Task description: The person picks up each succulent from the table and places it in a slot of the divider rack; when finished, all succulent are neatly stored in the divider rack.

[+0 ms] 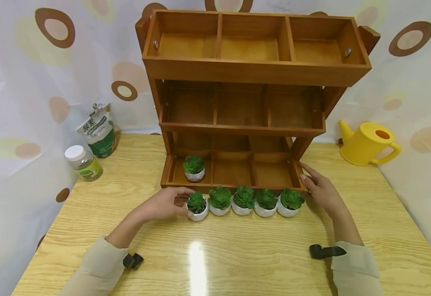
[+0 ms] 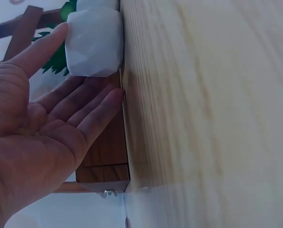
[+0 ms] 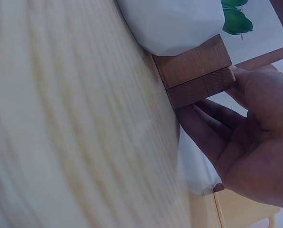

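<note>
The left hand (image 1: 163, 204), fingers loosely spread and clamping nothing, touches the leftmost potted succulent (image 1: 197, 205) lying at its 3 o'clock, first in a row running left-right along the wooden shelf (image 1: 233, 187) front, while the right hand (image 1: 320, 189), fingers straight, rests against the shelf's right corner.

The right hand (image 3: 255, 147) lies open, palm showing, its fingers (image 3: 203, 130) resting against the corner of the wooden shelf base (image 3: 198, 76). Just beyond the fingertips, a white pot (image 3: 172, 23) touches that corner on the pale wooden table (image 3: 75, 133), green leaves (image 3: 235, 19) beside it.
</note>
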Available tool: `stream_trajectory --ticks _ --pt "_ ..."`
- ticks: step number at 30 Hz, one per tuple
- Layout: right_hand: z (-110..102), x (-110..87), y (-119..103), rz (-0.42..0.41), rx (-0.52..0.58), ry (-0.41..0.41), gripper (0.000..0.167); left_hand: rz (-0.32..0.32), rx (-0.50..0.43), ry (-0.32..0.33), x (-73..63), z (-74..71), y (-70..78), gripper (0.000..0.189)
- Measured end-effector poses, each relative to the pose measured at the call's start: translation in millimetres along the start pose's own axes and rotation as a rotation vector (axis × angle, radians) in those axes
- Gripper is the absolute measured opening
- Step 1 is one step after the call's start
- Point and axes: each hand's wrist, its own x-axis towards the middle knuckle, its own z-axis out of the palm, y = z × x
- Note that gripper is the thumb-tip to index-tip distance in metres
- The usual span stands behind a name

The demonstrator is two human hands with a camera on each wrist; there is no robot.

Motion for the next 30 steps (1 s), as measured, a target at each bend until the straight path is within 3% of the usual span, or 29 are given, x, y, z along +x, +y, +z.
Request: stream_trajectory --ticks 9,20,30 --pt "1 0.1 1 -0.005 0.015 0.001 0.060 0.030 0.109 -0.045 5.2 7.2 7.1 0.077" --pt "1 -0.8 -2 -0.008 0.008 0.001 0.061 0.050 0.178 -0.016 2.3 10.2 9.3 0.072" --pt "1 -0.2 0 -0.004 0.016 0.002 0.060 0.083 0.121 0.109 -1.0 2.8 12.5 0.079"
